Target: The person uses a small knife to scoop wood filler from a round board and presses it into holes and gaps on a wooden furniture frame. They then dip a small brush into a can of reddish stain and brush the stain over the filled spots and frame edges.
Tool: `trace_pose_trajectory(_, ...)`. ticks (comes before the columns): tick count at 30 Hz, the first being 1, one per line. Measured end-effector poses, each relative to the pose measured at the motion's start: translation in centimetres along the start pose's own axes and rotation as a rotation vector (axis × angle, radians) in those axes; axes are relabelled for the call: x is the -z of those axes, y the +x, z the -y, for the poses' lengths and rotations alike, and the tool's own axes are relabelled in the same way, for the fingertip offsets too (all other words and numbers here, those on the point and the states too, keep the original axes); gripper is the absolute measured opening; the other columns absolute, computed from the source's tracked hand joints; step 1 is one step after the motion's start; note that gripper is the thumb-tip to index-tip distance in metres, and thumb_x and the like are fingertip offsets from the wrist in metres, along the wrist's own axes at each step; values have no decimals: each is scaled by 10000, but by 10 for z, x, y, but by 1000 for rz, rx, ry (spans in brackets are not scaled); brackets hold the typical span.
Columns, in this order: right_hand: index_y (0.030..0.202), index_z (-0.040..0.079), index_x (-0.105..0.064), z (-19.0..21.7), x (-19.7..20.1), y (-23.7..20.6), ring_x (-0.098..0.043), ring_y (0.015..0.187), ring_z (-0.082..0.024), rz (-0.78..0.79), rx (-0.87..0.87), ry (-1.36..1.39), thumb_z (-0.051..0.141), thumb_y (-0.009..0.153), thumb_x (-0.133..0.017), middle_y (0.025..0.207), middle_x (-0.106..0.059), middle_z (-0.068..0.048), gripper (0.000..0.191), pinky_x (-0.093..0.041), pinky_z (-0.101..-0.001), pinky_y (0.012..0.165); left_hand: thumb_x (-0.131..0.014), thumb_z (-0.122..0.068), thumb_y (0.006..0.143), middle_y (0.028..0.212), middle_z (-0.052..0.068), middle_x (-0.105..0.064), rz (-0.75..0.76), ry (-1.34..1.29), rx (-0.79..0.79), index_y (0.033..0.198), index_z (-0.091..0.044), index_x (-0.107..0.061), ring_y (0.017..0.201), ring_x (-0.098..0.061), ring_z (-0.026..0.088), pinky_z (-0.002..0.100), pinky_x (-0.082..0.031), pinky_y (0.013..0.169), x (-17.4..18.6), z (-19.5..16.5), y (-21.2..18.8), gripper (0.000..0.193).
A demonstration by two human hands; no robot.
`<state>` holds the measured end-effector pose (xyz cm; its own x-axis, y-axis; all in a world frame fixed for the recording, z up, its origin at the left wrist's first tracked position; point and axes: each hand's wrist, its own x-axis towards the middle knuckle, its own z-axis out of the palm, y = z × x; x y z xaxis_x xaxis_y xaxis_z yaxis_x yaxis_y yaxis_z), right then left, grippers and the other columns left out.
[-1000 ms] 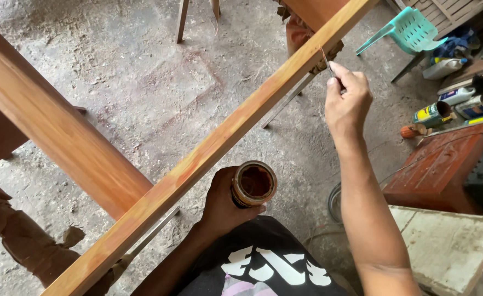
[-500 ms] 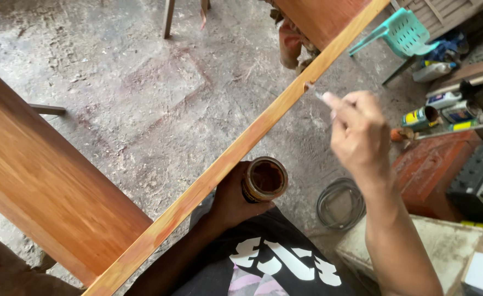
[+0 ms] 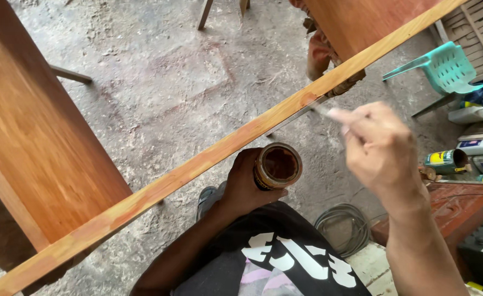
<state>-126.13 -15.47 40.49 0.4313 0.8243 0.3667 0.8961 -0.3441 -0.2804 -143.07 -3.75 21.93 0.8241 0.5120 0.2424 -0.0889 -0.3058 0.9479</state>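
Note:
A long narrow wooden strip point(image 3: 208, 159) runs diagonally from lower left to upper right, stained reddish brown in patches. My left hand point(image 3: 244, 183) sits just below it, gripping a small open jar of dark brown stain point(image 3: 277, 165). My right hand point(image 3: 381, 148) is blurred by motion and pinches a thin brush point(image 3: 321, 109), whose tip lies at the strip's lower edge. A wide stained wooden panel point(image 3: 33, 142) fills the left side.
A teal plastic chair point(image 3: 447, 68) stands at the upper right. Cans and bottles point(image 3: 449, 160) crowd the right edge. A coil of grey cable point(image 3: 343, 227) lies on the concrete floor by a reddish board point(image 3: 449, 208). Another stained panel point(image 3: 362, 19) is at the top.
My right hand has come down and back along the strip toward me. The camera view has shifted, bringing the wide panel on the left closer. The jar stays in my left hand.

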Motion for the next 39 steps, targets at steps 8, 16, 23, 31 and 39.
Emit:
trace_pose_trajectory(8, 1246, 58, -759, -7, -19, -17, -649, 838, -222, -92, -110, 75, -69, 960, -679, 1031, -665, -125, 323, -534, -338, 729, -971, -323, 585, 1234, 141, -637, 100, 41, 55, 1299, -65, -599, 1189, -608, 338, 446, -493, 1006, 14, -7, 0, 846)
trace_pose_trajectory(16, 1269, 29, -740, 22, -42, -33, -618, 928, -238, -263, -221, 73, -84, 936, -718, 1082, -595, -140, 353, -535, -343, 779, -955, -282, 600, 1156, 100, -687, 206, -79, 54, 1249, -66, -603, 1095, -690, 264, 398, -545, 939, 29, -8, 11, 769)
trace_pose_trajectory(23, 1260, 48, -763, 18, -17, -32, -584, 999, -285, -158, -37, -200, -63, 924, -754, 1063, -613, -110, 354, -498, -387, 881, -948, -294, 621, 1171, 95, -697, 270, -119, 39, 1253, -60, -598, 1099, -696, 255, 397, -547, 950, 32, -6, 16, 759)
trace_pose_trajectory(31, 1199, 61, -772, 11, -6, -21, -609, 740, -198, -63, -234, 19, -42, 927, -718, 1002, -645, -112, 296, -493, -331, 628, -947, -304, 644, 1203, 107, -679, 291, -129, 14, 1289, -56, -574, 1152, -671, 259, 409, -523, 992, 29, 2, 17, 785)
trace_pose_trajectory(39, 1204, 50, -761, 1, -11, -9, -642, 854, -209, -87, -20, -120, -29, 951, -729, 992, -634, -124, 267, -533, -313, 731, -939, -282, 646, 1221, 109, -670, 331, -194, 43, 1303, -47, -560, 1175, -664, 255, 409, -521, 1014, 29, 3, 18, 794)
